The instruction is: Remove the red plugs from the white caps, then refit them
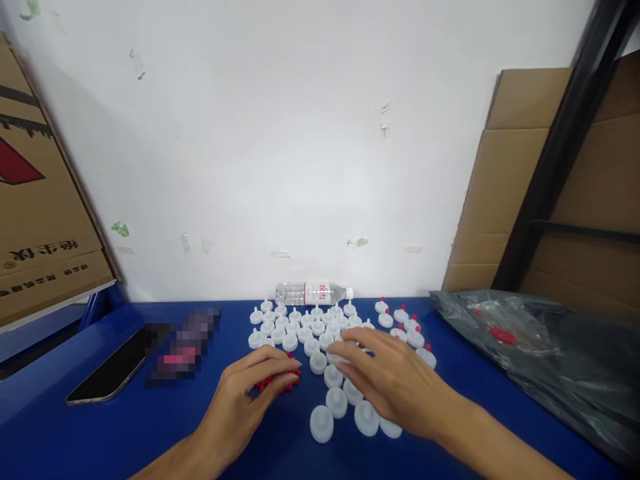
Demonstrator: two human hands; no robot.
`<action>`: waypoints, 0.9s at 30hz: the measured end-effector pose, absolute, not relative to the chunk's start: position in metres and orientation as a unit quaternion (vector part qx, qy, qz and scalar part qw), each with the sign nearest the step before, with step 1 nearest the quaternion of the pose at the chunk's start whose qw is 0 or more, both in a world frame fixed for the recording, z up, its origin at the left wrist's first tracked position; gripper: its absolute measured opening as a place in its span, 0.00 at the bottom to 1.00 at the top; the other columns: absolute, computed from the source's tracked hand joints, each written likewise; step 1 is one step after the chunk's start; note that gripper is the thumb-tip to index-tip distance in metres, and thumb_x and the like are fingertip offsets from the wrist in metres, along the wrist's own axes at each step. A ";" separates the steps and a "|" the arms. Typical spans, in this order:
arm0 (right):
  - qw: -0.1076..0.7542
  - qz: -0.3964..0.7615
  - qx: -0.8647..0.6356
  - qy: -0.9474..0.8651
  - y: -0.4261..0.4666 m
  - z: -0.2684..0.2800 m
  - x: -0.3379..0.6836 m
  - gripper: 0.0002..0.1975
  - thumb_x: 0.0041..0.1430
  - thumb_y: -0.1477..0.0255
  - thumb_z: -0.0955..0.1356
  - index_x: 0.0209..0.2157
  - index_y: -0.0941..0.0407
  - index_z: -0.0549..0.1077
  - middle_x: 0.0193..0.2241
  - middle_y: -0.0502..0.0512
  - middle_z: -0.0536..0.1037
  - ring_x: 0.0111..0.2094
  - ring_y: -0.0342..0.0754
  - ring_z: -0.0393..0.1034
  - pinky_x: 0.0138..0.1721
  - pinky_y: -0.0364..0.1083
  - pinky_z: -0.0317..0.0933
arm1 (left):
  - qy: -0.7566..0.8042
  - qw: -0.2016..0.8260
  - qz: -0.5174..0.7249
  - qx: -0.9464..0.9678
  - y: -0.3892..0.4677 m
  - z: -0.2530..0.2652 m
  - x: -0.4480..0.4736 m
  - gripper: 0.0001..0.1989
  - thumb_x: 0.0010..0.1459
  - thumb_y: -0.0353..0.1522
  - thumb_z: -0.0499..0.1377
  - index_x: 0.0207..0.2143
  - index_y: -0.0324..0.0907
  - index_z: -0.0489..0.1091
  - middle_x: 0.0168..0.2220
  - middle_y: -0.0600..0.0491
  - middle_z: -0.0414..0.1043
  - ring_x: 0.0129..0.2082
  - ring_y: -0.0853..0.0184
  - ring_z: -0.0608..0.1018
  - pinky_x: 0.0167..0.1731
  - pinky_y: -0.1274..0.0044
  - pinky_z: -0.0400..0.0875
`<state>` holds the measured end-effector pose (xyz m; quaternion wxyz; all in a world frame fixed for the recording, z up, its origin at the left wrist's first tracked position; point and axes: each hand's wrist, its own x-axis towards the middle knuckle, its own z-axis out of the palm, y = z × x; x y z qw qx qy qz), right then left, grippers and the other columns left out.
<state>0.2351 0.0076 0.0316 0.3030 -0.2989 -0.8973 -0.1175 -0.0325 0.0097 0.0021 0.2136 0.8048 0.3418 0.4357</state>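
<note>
My left hand (250, 390) is at a small pile of red tip caps (264, 383), thumb and fingers curled around some of them. Red shows between and just beyond its fingertips. Over the white nozzle caps, my right hand (387, 373) is bent with its fingers around a white nozzle cap (336, 358), which they partly cover. Many more white nozzle caps (317, 363) stand spout up on the blue table, in front of and below the right hand. To its right, several nozzle caps with red tips (415, 337) stand as a separate group.
A clear plastic bottle (315, 293) lies along the wall behind the caps. On the left are a phone (107, 367), a blurred-out item (183, 350) and a cardboard box (45, 200). A dark plastic bag (560, 373) with a clear bag of red pieces (503, 335) lies right.
</note>
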 end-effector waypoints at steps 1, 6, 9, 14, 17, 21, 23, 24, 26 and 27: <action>0.306 -0.102 -0.286 -0.902 0.004 0.029 0.230 0.13 0.71 0.74 0.61 0.54 0.55 0.68 0.46 0.59 0.77 0.43 0.52 0.75 0.42 0.52 0.72 | 0.348 0.221 0.436 0.799 0.008 0.004 -0.032 0.09 0.67 0.31 0.59 0.44 0.49 0.80 0.38 0.53 0.77 0.34 0.68 0.81 0.35 0.79 0.78; 0.331 -0.047 -0.263 -0.905 -0.005 0.018 0.218 0.19 0.68 0.77 0.65 0.59 0.55 0.62 0.48 0.59 0.76 0.46 0.51 0.74 0.45 0.50 0.73 | 0.358 0.219 0.442 0.793 0.003 0.005 -0.031 0.08 0.67 0.34 0.61 0.42 0.48 0.80 0.37 0.53 0.80 0.36 0.65 0.82 0.37 0.77 0.78; 0.339 -0.036 -0.260 -0.903 -0.005 0.012 0.214 0.20 0.67 0.77 0.66 0.59 0.55 0.62 0.47 0.58 0.78 0.46 0.50 0.74 0.46 0.49 0.73 | 0.351 0.194 0.445 0.801 0.000 0.004 -0.030 0.06 0.66 0.34 0.62 0.41 0.49 0.81 0.36 0.55 0.83 0.36 0.66 0.83 0.38 0.78 0.78; 0.352 -0.050 -0.232 -0.905 -0.007 0.008 0.210 0.17 0.69 0.74 0.65 0.57 0.57 0.63 0.47 0.59 0.79 0.46 0.51 0.75 0.46 0.48 0.73 | 0.323 0.158 0.431 0.828 -0.004 0.007 -0.027 0.07 0.65 0.32 0.62 0.42 0.48 0.80 0.36 0.56 0.83 0.34 0.68 0.84 0.36 0.80 0.78; 0.370 -0.086 -0.211 -0.901 -0.009 0.011 0.210 0.13 0.70 0.73 0.65 0.54 0.58 0.66 0.47 0.59 0.80 0.45 0.51 0.75 0.46 0.48 0.73 | 0.320 0.139 0.427 0.834 -0.005 0.008 -0.029 0.06 0.65 0.31 0.62 0.42 0.48 0.80 0.36 0.56 0.83 0.33 0.68 0.84 0.34 0.81 0.78; 0.380 -0.104 -0.208 -0.895 -0.011 0.016 0.210 0.11 0.70 0.73 0.65 0.52 0.58 0.67 0.45 0.59 0.80 0.44 0.50 0.75 0.45 0.47 0.73 | 0.322 0.121 0.426 0.837 -0.007 0.007 -0.031 0.06 0.64 0.32 0.63 0.42 0.48 0.80 0.36 0.57 0.84 0.33 0.68 0.84 0.36 0.80 0.78; 0.376 -0.102 -0.210 -0.897 -0.011 0.017 0.210 0.11 0.70 0.73 0.65 0.52 0.58 0.67 0.45 0.59 0.80 0.43 0.50 0.75 0.44 0.47 0.73 | 0.326 0.133 0.422 0.836 -0.008 0.006 -0.031 0.05 0.64 0.33 0.63 0.41 0.48 0.80 0.36 0.57 0.84 0.33 0.68 0.84 0.36 0.80 0.78; 0.372 -0.100 -0.211 -0.898 -0.011 0.016 0.209 0.11 0.70 0.73 0.65 0.52 0.58 0.67 0.45 0.59 0.80 0.43 0.50 0.75 0.43 0.47 0.73 | 0.333 0.147 0.416 0.834 -0.008 0.006 -0.030 0.05 0.65 0.33 0.63 0.41 0.47 0.80 0.36 0.57 0.84 0.32 0.68 0.84 0.35 0.80 0.78; 0.366 -0.094 -0.210 -0.902 -0.010 0.014 0.208 0.11 0.70 0.73 0.65 0.52 0.59 0.67 0.44 0.59 0.80 0.43 0.50 0.76 0.44 0.48 0.73 | 0.351 0.179 0.398 0.829 -0.008 0.004 -0.028 0.06 0.65 0.35 0.62 0.40 0.48 0.80 0.35 0.57 0.84 0.32 0.68 0.84 0.34 0.81 0.78; 0.365 -0.092 -0.208 -0.903 -0.010 0.012 0.207 0.11 0.70 0.72 0.65 0.52 0.59 0.67 0.44 0.58 0.81 0.43 0.50 0.76 0.44 0.48 0.72 | 0.357 0.190 0.391 0.827 -0.008 0.003 -0.027 0.07 0.66 0.35 0.62 0.40 0.48 0.80 0.35 0.57 0.84 0.32 0.68 0.84 0.34 0.81 0.77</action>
